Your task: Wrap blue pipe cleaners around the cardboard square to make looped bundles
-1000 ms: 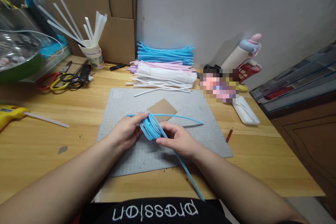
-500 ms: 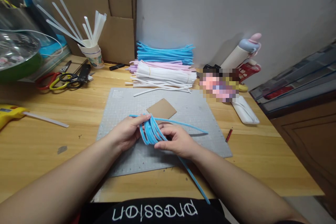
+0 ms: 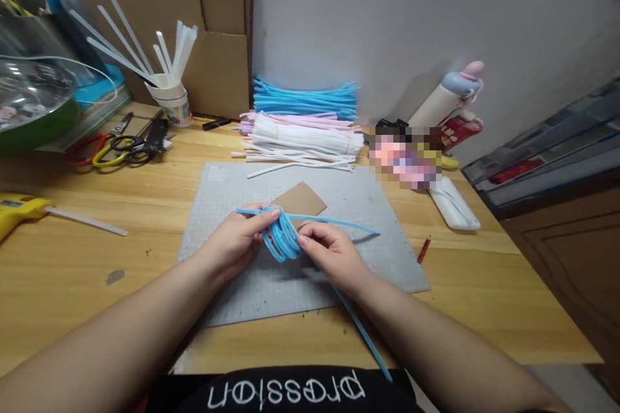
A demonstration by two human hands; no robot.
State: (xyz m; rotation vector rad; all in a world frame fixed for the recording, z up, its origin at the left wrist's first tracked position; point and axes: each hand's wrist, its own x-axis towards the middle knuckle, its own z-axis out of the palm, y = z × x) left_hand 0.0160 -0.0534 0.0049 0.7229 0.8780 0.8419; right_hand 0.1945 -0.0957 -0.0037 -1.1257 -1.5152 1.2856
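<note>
A coil of blue pipe cleaner (image 3: 282,239) is held above the grey cutting mat (image 3: 387,264). My left hand (image 3: 242,232) grips its left side, the thumb pressed on top of the loops. At the right side, my right hand (image 3: 334,251) pinches the coil between thumb and fingers. One straight blue end sticks out to the right over the mat, and another long strand runs from under my right hand down to the table's front edge. Behind the coil, a brown cardboard piece (image 3: 305,199) lies on the mat, partly covered.
Bundles of blue (image 3: 305,100), pink and white pipe cleaners (image 3: 310,139) lie by the wall. Scissors (image 3: 130,148), a cup of white sticks (image 3: 173,103) and a yellow glue gun (image 3: 22,210) are at left. A bottle (image 3: 436,100) and white packet (image 3: 454,203) stand right.
My right thumb and fingers have closed into a pinch at the coil's right edge. The coil has tilted and its loops look closer together; the right-hand free end has risen slightly.
</note>
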